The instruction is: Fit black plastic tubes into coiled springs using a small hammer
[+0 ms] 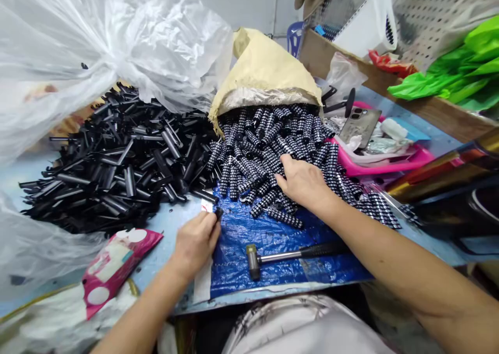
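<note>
My left hand [197, 242] rests on the table's near side, fingers curled round a small black piece whose tip shows at its thumb. My right hand [302, 180] lies palm down on a pile of black grips with white patterned bands [273, 141], its fingers bent into the pile; what they hold, if anything, is hidden. The grips spill from a tan paper sack [265, 68] onto a blue tarp [268, 239]. A heap of plain black tubes [117, 161] lies to the left.
A small hammer [288, 254] lies on the tarp near me. Clear plastic bags [97, 42] bulge at the left. A pink tray [390, 164] with a phone [359, 125] sits at the right, beside green bags [460, 68]. A pink packet [113, 265] lies at the near left.
</note>
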Tool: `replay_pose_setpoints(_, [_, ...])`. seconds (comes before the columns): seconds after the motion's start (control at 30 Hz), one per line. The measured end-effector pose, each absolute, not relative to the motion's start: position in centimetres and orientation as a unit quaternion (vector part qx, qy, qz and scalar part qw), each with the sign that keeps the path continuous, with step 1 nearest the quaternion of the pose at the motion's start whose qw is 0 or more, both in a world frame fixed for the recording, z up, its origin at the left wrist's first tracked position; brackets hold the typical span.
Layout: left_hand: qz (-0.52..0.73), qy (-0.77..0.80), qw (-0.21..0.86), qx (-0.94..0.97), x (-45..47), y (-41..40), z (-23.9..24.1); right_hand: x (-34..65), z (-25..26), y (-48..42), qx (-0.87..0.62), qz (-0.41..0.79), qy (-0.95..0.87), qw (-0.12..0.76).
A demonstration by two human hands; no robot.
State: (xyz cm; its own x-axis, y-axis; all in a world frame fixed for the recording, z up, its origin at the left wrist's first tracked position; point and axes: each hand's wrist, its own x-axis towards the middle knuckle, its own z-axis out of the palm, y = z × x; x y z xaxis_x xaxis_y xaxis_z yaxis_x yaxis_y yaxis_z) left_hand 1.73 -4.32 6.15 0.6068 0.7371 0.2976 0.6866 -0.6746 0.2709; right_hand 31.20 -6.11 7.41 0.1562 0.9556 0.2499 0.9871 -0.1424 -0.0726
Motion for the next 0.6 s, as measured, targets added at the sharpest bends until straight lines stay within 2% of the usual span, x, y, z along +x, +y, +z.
replay_pose_setpoints(0.1, [0.234, 0.515, 0.221, 0.794, 2.3, -6.8, 5.8, 31.1, 7.3, -5.5, -0.758, -0.065, -0.643, 0.087])
replay_pose_setpoints(0.17, [0.294, 0.549, 0.346, 0.701, 2.6, -7.7, 6.1, 31.6, 6.9, -5.6, -0.764, -0.048, -0.632, 0.121])
replay_pose_setpoints(0.3, [0.380, 0.543, 0.548, 0.511, 2.9, -8.7, 7.3, 32.8, 5.8, -7.8, -0.715, 0.043, -0.623, 0.314])
replay_pose_setpoints(0.4, [0.402, 0.531, 0.600, 0.442, 3.2, -9.5, 7.9, 32.7, 5.3, -11.1, -0.631, 0.140, -0.616, 0.451])
replay_pose_setpoints(0.53, [0.394, 0.499, 0.637, 0.436, 4.6, -10.3, 7.9, 31.3, 5.3, -14.4, -0.600, 0.202, -0.553, 0.542])
replay_pose_setpoints(0.6, [0.368, 0.484, 0.658, 0.444, 5.6, -10.7, 7.7, 30.2, 5.5, -14.8, -0.593, 0.269, -0.476, 0.591])
